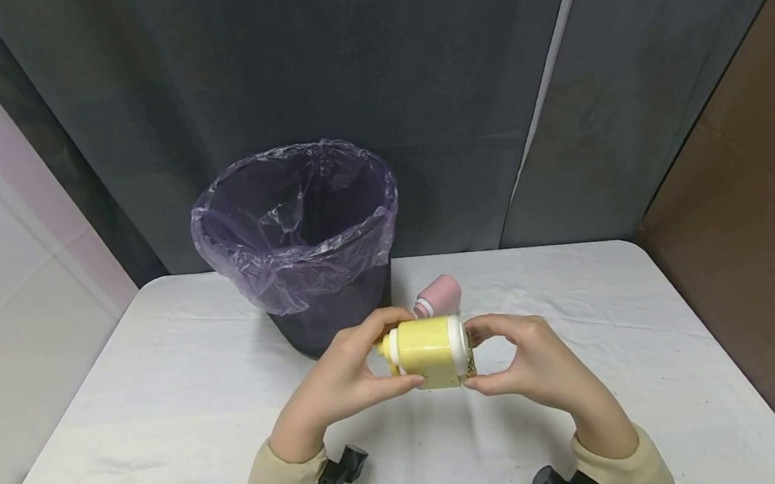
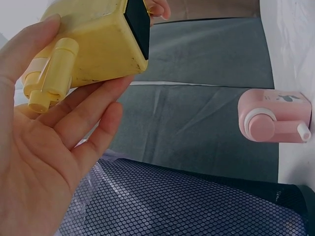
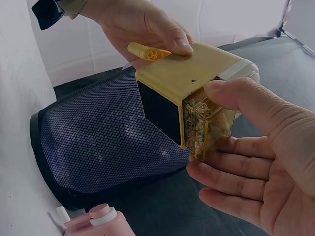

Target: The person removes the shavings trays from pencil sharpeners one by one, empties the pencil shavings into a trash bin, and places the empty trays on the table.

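Observation:
A yellow hand-crank pencil sharpener is held sideways above the table between both hands. My left hand grips its body at the crank end, thumb on one face and fingers on the other; the yellow crank lies by the palm. At the opposite end, my right hand pinches the clear shavings drawer between thumb and fingers. Pencil shavings fill much of that drawer, which sticks partly out of the body. A dark panel covers the neighbouring face.
Behind the left hand stands a black mesh bin lined with a purple plastic bag. A pink crank sharpener is on the white-covered table, right of the bin. Dark grey curtain hangs behind.

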A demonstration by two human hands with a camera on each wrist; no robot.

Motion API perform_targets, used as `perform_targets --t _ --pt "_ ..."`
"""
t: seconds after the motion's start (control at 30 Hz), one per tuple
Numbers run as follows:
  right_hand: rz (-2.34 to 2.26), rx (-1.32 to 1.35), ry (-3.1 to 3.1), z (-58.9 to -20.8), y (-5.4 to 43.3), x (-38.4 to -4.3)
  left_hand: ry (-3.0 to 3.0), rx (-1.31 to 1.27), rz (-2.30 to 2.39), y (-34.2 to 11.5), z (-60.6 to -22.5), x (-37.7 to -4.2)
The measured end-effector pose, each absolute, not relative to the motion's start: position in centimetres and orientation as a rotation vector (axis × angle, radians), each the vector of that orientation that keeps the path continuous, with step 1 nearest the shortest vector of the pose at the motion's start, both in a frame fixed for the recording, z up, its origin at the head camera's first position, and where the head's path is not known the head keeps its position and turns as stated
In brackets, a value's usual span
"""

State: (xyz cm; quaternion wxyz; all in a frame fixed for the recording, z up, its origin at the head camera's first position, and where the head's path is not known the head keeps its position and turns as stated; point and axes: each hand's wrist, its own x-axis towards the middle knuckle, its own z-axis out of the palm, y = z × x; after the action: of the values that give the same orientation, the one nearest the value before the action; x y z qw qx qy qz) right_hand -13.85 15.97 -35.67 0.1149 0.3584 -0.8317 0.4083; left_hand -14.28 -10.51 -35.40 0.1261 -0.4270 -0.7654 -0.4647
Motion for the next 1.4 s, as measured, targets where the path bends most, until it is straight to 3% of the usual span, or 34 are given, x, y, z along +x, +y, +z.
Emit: perform_targets --t 0.9,1.4 --pt "1.180 1.037 -2.517 -35.4 16.7 -13.9 -2.314 -1.211 -1.383 -11.0 -35.4 -14.3" --pt "1.154 0.812 -2.526 -34.5 19.1 -14.1 -2.357 -1.053 -1.339 -13.1 -35.3 -14.9"
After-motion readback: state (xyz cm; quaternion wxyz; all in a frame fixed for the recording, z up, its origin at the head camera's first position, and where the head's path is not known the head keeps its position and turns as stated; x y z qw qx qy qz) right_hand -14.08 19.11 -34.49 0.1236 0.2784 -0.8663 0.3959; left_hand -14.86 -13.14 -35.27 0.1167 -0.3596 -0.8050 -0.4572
